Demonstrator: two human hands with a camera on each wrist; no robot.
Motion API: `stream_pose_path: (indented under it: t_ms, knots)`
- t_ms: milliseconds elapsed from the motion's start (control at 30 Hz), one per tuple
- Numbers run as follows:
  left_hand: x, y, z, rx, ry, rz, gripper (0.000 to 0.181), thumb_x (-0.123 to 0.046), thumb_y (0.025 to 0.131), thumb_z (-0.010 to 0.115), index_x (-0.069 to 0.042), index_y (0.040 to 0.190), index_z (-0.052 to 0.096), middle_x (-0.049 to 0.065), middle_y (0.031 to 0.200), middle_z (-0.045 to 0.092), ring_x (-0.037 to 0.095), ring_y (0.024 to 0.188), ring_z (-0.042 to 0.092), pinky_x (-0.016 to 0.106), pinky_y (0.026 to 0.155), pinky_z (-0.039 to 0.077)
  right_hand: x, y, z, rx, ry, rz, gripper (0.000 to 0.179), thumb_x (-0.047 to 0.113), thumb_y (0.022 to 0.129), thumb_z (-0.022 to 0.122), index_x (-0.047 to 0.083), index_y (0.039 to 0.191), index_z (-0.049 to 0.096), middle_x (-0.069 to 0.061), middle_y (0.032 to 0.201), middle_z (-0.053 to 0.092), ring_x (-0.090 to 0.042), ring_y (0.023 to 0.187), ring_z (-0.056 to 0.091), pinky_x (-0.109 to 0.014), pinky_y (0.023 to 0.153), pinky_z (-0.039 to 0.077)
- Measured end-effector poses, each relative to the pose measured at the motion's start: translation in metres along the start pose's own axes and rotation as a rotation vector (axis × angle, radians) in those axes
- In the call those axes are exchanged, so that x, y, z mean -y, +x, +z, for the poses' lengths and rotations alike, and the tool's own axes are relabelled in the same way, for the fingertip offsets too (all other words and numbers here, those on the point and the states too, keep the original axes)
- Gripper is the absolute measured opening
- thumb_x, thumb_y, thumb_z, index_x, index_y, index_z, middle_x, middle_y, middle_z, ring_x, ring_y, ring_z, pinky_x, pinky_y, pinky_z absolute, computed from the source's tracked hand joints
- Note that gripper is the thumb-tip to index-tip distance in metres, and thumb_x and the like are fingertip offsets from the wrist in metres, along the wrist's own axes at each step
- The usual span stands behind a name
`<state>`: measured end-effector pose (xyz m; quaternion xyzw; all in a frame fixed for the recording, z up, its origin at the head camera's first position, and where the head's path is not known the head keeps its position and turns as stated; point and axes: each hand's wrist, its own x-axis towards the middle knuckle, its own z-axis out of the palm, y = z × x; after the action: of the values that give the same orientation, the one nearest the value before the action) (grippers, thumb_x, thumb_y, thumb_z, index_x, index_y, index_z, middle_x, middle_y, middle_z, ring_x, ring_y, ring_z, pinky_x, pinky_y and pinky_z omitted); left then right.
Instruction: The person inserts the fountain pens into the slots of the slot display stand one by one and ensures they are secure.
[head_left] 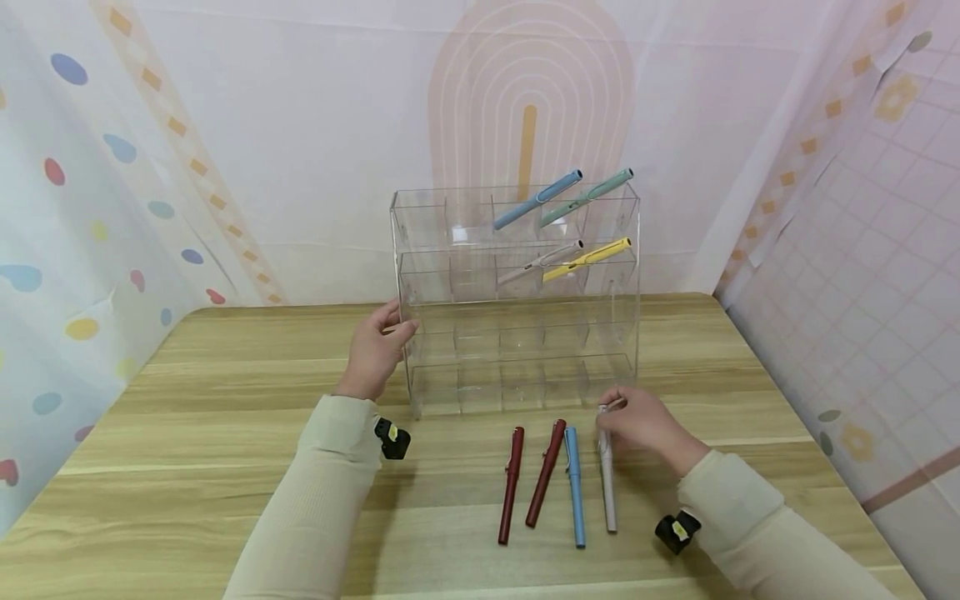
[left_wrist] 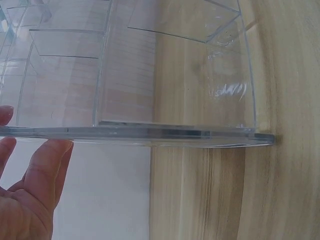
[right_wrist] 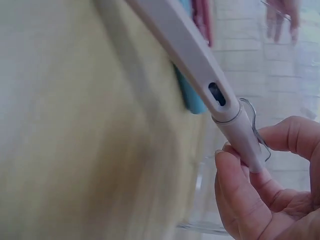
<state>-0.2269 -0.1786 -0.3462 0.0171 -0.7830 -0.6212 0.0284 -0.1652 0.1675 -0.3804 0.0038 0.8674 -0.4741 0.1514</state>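
A clear acrylic pen rack (head_left: 517, 317) with stepped rows of compartments stands upright on the table. My left hand (head_left: 377, 350) holds its left side panel, the thumb and fingers on either face, as the left wrist view (left_wrist: 37, 182) also shows. With my right hand (head_left: 637, 425) I pinch the clip end of a pale pinkish-grey pen (right_wrist: 200, 65). In the head view this pen (head_left: 608, 492) lies furthest right in the front row. Beside it are a light blue pen (head_left: 575, 492) and two dark red pens, one leftmost (head_left: 510, 492) and one slanted (head_left: 546, 475).
In the rack's top tier lean a blue pen (head_left: 536, 202) and a green pen (head_left: 588, 198). One tier lower are a greyish pen (head_left: 540, 263) and a yellow pen (head_left: 588, 259). Behind the wooden table (head_left: 225, 400) hangs a patterned cloth (head_left: 300, 125).
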Motion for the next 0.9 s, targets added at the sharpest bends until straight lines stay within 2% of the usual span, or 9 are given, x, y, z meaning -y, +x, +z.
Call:
stream_pose_path:
  t_ms: [167, 333, 567, 900]
  knots:
    - [0.001, 0.000, 0.000, 0.000, -0.006, -0.003, 0.056, -0.015, 0.099, 0.053, -0.015, 0.151, 0.033, 0.019, 0.138, 0.047, 0.028, 0.124, 0.050, 0.043, 0.094, 0.048, 0.011, -0.003, -0.011, -0.017, 0.075, 0.005, 0.037, 0.006, 0.088, 0.055, -0.010, 0.121, 0.050, -0.018, 0.101, 0.056, -0.022, 0.081, 0.062, -0.039, 0.070, 0.057]
    - [0.001, 0.001, 0.000, 0.002, -0.014, -0.007, 0.056, -0.014, 0.099, 0.053, -0.015, 0.151, 0.033, 0.019, 0.138, 0.046, 0.029, 0.126, 0.048, 0.047, 0.097, 0.045, 0.019, -0.005, -0.021, -0.050, 0.152, -0.029, 0.035, 0.005, 0.090, 0.054, -0.011, 0.120, 0.046, -0.016, 0.101, 0.050, -0.022, 0.082, 0.059, -0.042, 0.074, 0.057]
    - [0.001, 0.000, 0.000, 0.006, -0.005, 0.005, 0.056, -0.015, 0.099, 0.052, -0.015, 0.152, 0.033, 0.019, 0.140, 0.045, 0.029, 0.126, 0.048, 0.046, 0.097, 0.046, 0.030, -0.007, -0.032, -0.152, 0.210, -0.092, 0.030, 0.004, 0.091, 0.054, -0.011, 0.115, 0.047, -0.009, 0.094, 0.049, -0.013, 0.077, 0.057, -0.034, 0.072, 0.057]
    - [0.001, 0.000, 0.000, 0.012, 0.001, 0.011, 0.057, -0.015, 0.100, 0.052, -0.015, 0.152, 0.031, 0.020, 0.141, 0.044, 0.029, 0.127, 0.047, 0.046, 0.097, 0.046, 0.046, -0.010, -0.040, -0.272, 0.321, -0.121, 0.028, 0.005, 0.090, 0.055, -0.008, 0.113, 0.046, -0.007, 0.094, 0.046, -0.007, 0.075, 0.056, -0.024, 0.070, 0.056]
